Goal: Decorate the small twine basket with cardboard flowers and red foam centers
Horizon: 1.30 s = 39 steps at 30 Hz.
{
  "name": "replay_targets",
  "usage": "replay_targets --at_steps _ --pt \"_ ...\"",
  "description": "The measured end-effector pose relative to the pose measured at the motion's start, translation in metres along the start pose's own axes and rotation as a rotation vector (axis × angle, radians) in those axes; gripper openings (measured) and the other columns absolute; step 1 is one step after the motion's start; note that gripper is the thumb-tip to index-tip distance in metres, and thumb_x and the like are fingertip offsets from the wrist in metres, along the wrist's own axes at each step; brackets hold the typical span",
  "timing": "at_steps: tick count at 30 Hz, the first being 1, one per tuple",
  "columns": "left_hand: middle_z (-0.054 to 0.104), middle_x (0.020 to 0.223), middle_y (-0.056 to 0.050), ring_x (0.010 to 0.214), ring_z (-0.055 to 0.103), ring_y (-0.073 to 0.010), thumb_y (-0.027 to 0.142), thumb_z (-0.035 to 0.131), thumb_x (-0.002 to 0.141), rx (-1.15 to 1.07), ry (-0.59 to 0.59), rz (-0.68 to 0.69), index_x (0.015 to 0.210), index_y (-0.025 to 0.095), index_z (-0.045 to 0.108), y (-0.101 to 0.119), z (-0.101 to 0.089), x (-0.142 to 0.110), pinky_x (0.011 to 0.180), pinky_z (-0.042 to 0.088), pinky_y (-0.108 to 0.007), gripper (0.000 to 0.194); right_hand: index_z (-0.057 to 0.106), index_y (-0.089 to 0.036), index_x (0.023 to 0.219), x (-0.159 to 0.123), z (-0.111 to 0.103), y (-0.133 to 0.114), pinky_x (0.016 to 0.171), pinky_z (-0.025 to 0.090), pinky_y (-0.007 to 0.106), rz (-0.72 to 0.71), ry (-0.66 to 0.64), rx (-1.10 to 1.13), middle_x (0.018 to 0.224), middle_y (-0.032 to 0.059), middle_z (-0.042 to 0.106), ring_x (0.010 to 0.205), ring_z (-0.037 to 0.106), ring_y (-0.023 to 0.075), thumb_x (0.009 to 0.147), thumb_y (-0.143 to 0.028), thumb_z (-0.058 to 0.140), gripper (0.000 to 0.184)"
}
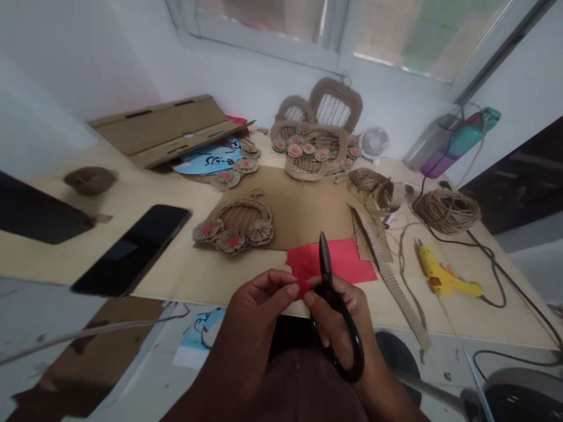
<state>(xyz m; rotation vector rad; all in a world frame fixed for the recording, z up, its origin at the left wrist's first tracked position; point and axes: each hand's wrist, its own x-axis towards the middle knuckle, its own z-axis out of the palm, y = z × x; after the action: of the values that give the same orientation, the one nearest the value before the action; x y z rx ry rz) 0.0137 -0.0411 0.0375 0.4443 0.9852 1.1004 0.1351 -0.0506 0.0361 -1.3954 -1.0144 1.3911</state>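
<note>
Pinching small red bit (302, 288) w/ L hand (259, 310), pressing thumb & fingers together on it. Pinching same bit from its R side w/ R hand (342, 313), & gripping black scissors (336, 300) in that hand too. Pointing scissors up & away, w/ blades lying together & black loop hanging low by the wrist. Holding bit nr front edge of table (211, 278), right by red sheet (347, 261).

Going out a bit, finding red sheet overlapping near edge of tan card (303, 205). Seeing little string basket (240, 220) w/ paper flowers sitting on card's L part, & bumpy strip (391, 272) lying slantwise on R.

Going more L, seeing black phone (136, 249) lying flat. Going more R, seeing yellow glue gun (440, 278) lying on its side, w/ string ball (451, 211) behind it.

Going to bk, spotting pile of string baskets (316, 149) w/ flowers, leaning nr wall, & white fan (374, 142) standing just R of them. Spotting open brown box (162, 132) at bk L, w/ blue sheet (206, 159) beside it & loose paper flowers (240, 167) nr that. Spotting brown lump (90, 180) at far L, maybe a roll, but looking too blurry there.
</note>
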Motion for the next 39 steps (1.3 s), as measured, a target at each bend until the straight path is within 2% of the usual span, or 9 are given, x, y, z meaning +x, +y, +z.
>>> replay_targets --at_steps 5,8,12,19,26,30,34,36,39 --pt "0.073 0.071 0.0 0.071 0.063 -0.0118 0.023 0.078 0.067 0.09 0.027 0.079 0.071 0.019 0.069 -0.006 -0.001 0.0 0.07 0.048 -0.02 0.011 0.058 -0.017 0.076 0.003 0.002 0.0 0.032 0.02 0.016 -0.015 0.018 0.038 0.038 -0.0124 0.037 0.029 0.028 0.0037 0.077 -0.038 0.063 0.022" --pt "0.073 0.078 0.0 0.078 0.064 -0.0137 0.023 0.078 0.068 0.089 0.022 0.073 0.077 0.02 0.069 -0.012 -0.002 0.001 0.072 0.048 -0.022 0.014 0.058 -0.017 0.076 0.002 0.004 -0.001 0.033 0.022 0.016 -0.023 0.04 0.083 0.037 -0.0125 0.036 0.03 0.029 0.0043 0.078 -0.039 0.062 0.022" --pt "0.071 0.075 0.001 0.072 0.063 -0.0137 0.024 0.076 0.07 0.084 0.009 0.064 0.073 0.019 0.066 -0.015 -0.003 0.001 0.068 0.048 -0.023 0.012 0.058 -0.017 0.073 0.0 0.008 -0.001 0.034 0.025 0.017 -0.02 0.033 0.085 0.038 -0.0113 0.036 0.033 0.032 0.0054 0.08 -0.04 0.061 0.024" --pt "0.069 0.069 0.004 0.065 0.061 -0.0109 0.019 0.075 0.07 0.111 0.033 0.086 0.07 0.02 0.064 -0.004 0.0 0.003 0.064 0.048 -0.021 0.011 0.056 -0.017 0.075 -0.005 0.01 0.006 0.033 0.023 0.016 0.02 -0.053 0.071 0.038 -0.0122 0.034 0.032 0.027 0.0047 0.082 -0.046 0.06 0.03" --pt "0.067 0.06 0.003 0.06 0.059 -0.0098 0.015 0.078 0.06 0.137 0.09 0.148 0.062 0.019 0.064 0.009 0.0 0.009 0.06 0.045 -0.018 0.015 0.064 -0.016 0.087 -0.014 -0.013 0.005 0.037 0.025 0.018 -0.048 -0.112 -0.144 0.045 -0.0095 0.038 0.035 0.032 0.0058 0.084 -0.042 0.06 0.027" --pt "0.07 0.063 0.003 0.06 0.06 -0.0096 0.015 0.08 0.059 0.114 0.027 0.127 0.066 0.019 0.068 0.015 -0.003 0.009 0.06 0.046 -0.018 0.014 0.065 -0.015 0.096 -0.022 -0.031 0.002 0.047 0.038 0.022 -0.069 -0.094 -0.217 0.055 -0.0026 0.054 0.049 0.05 0.0121 0.083 -0.042 0.062 0.03" --pt "0.071 0.063 0.001 0.062 0.062 -0.0108 0.016 0.079 0.06 0.133 -0.009 0.094 0.066 0.019 0.071 0.019 -0.002 0.007 0.064 0.048 -0.019 0.01 0.062 -0.017 0.107 -0.025 -0.041 0.0 0.057 0.043 0.024 -0.093 -0.127 -0.23 0.069 0.0012 0.062 0.061 0.055 0.0146 0.081 -0.041 0.066 0.036" --pt "0.071 0.061 0.001 0.062 0.062 -0.0115 0.016 0.078 0.059 0.131 -0.015 0.087 0.065 0.019 0.072 0.02 -0.001 0.006 0.064 0.048 -0.02 0.009 0.062 -0.018 0.107 -0.025 -0.042 -0.002 0.06 0.045 0.025 -0.126 -0.171 -0.251 0.074 0.0025 0.064 0.065 0.057 0.0162 0.079 -0.04 0.067 0.036" --pt "0.071 0.062 0.001 0.061 0.061 -0.0115 0.015 0.077 0.06 0.12 -0.039 0.077 0.063 0.02 0.072 0.022 0.002 0.003 0.064 0.048 -0.021 0.008 0.064 -0.018 0.094 -0.024 -0.041 -0.004 0.059 0.045 0.026 -0.168 -0.19 -0.333 0.078 0.0043 0.065 0.07 0.059 0.0188 0.078 -0.041 0.068 0.028"
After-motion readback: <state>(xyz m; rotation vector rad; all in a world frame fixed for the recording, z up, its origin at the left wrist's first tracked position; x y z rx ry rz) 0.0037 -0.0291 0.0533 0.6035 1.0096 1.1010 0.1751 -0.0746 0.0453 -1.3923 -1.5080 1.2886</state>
